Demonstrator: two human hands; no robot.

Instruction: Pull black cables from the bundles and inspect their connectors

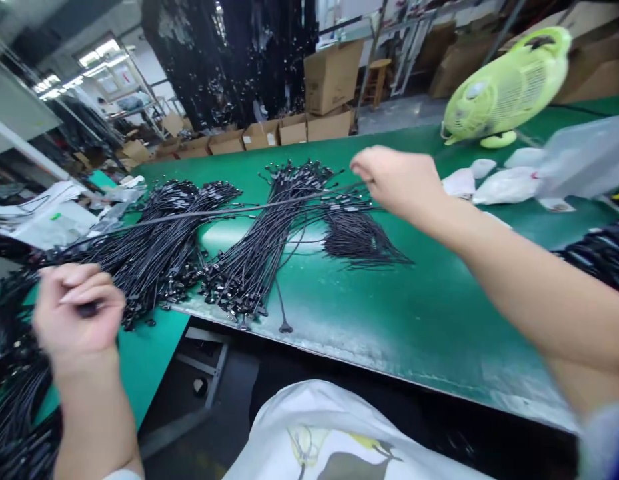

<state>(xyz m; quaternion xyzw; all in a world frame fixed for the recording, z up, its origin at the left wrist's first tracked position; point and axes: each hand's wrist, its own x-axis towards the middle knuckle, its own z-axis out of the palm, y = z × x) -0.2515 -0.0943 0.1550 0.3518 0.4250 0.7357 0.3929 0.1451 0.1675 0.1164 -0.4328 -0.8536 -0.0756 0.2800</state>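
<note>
Over the near left corner of the desk [414,313], your left hand [79,313] is clenched on a dark end of one black cable [229,211]. It is blurred, so I cannot tell the exact finger placement. Your right hand [396,180] is over the middle of the desk toward the far edge, seen from the back, and looks pinched on the other end. The cable runs nearly straight between both hands, raised above the desk, not lying on it.

Under that span lie the left bundle [159,247] and the middle bundle [259,247]. A small bundle [362,240] sits just below your right hand. One loose cable [284,313] trails to the near edge.

Advice, as judgement:
- Hold the ends with even tension and no jerks.
- Carry the span high enough that it clears the bundle connectors, since a snag there is likely.
- Grip at the thick end piece rather than the thin wire.
- Mind your right forearm near the plastic bags [509,183] by the fan [504,90] at the far right corner.
</note>
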